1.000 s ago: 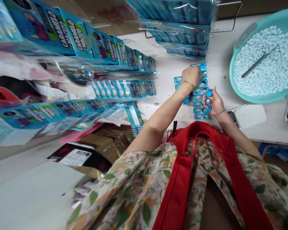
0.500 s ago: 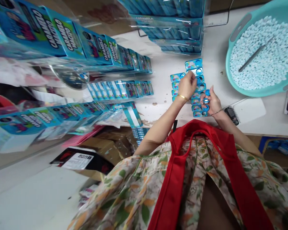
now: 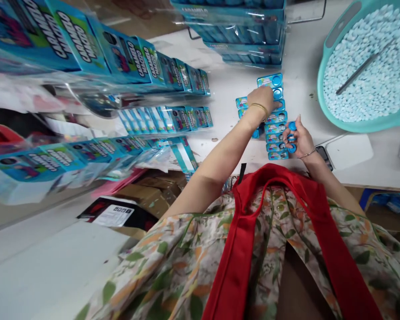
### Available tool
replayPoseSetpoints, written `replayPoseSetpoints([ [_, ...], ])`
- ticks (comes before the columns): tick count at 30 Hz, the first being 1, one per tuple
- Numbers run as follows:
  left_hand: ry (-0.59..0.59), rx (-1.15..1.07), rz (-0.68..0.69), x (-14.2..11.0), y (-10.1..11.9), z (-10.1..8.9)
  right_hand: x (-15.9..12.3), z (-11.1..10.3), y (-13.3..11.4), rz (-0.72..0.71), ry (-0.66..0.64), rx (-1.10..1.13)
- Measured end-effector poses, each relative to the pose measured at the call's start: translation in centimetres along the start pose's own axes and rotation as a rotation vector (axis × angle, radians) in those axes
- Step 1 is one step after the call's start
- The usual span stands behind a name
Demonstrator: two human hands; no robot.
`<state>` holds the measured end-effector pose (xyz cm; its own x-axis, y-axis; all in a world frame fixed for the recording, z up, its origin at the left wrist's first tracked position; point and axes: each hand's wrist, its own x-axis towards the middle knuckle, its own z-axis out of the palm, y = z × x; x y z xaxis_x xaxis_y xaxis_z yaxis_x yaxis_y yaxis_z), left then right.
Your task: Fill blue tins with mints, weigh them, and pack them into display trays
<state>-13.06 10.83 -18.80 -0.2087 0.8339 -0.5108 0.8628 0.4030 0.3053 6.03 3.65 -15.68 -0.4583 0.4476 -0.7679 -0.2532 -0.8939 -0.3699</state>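
Tin column: from my remote seat I see flat blue rectangular printed tins (image 3: 276, 128) in a near-to-far column on the white tabletop (image 3: 302, 66), just ahead of the wearer; several show a round spot at the right end.
Second row: more printed blue tins (image 3: 242, 102) lie just left of the column, partly hidden by the forearm.
Left hand: the left hand (image 3: 262, 99) is bent over the column's farther half, fingers mostly closed, fingertips at a tin's right end; I cannot tell whether it grips anything.
Right hand: the right hand (image 3: 302, 140) is half curled, palm partly up, just right of the column's nearer half, holding several small round blue pieces (image 3: 292, 126) among its fingers.
Basin: to the far right, a turquoise plastic basin (image 3: 321, 95) of pale blue pellets (image 3: 380, 100), a dark narrow stick (image 3: 356, 73) lying on them.
Cartons: blue printed cartons (image 3: 122, 51) in clear wrap line the left.
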Motion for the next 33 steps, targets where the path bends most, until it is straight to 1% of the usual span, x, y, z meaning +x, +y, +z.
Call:
replayPoseSetpoints([
  [2, -0.011, 0.042, -0.039, -1.5, 0.9, -0.8, -0.3, 0.2, -0.1, 0.018, -0.016, -0.001],
  [3, -0.008, 0.024, -0.021, -2.6, 1.3, -1.0, -0.4, 0.2, -0.1, 0.027, -0.022, 0.001],
  [4, -0.002, -0.031, 0.036, -3.8, 1.7, -1.1, -0.6, 0.1, 0.0, 0.036, -0.027, 0.005],
  [6, -0.012, -0.204, 0.233, -6.4, 2.0, -0.8, -0.8, 0.0, 0.2, 0.057, -0.032, 0.015],
  [8, -0.069, -0.325, 0.413, -8.7, 1.9, -0.1, -0.9, -0.1, 0.6, 0.080, -0.038, 0.032],
  [9, -0.095, -0.350, 0.464, -9.5, 1.8, 0.3, -1.0, -0.1, 0.8, 0.090, -0.043, 0.042],
  [10, -0.111, -0.360, 0.481, -10.1, 1.7, 0.7, -1.1, -0.1, 0.9, 0.099, -0.049, 0.054],
  [11, -0.111, -0.365, 0.466, -10.5, 1.6, 1.0, -1.2, 0.0, 1.1, 0.106, -0.054, 0.067],
  [13, -0.059, -0.368, 0.366, -10.4, 1.2, 1.4, -1.6, 0.2, 1.2, 0.121, -0.051, 0.102],
  [16, 0.064, -0.325, 0.197, -9.1, 0.5, 1.4, -2.5, 0.3, 1.3, 0.142, -0.019, 0.187],
  [18, 0.093, -0.261, 0.149, -7.9, 0.1, 1.4, -3.1, 0.1, 1.3, 0.144, -0.003, 0.225],
  [21, 0.064, -0.185, 0.126, -6.5, 0.0, 1.8, -3.6, -0.4, 1.4, 0.123, -0.016, 0.216],
  [24, 0.015, -0.113, 0.074, -5.2, 0.3, 2.2, -3.5, -0.9, 1.4, 0.105, -0.050, 0.192],
  [28, -0.051, -0.015, 0.013, -3.7, 0.4, 2.1, -3.2, -1.1, 1.4, 0.053, -0.056, 0.157],
  [31, -0.043, 0.020, 0.002, -3.7, 0.6, 1.6, -3.1, -0.9, 1.3, 0.044, -0.050, 0.104],
  [33, -0.028, -0.010, 0.054, -5.0, 1.0, 1.2, -3.1, -0.7, 1.3, 0.046, -0.042, 0.072],
])
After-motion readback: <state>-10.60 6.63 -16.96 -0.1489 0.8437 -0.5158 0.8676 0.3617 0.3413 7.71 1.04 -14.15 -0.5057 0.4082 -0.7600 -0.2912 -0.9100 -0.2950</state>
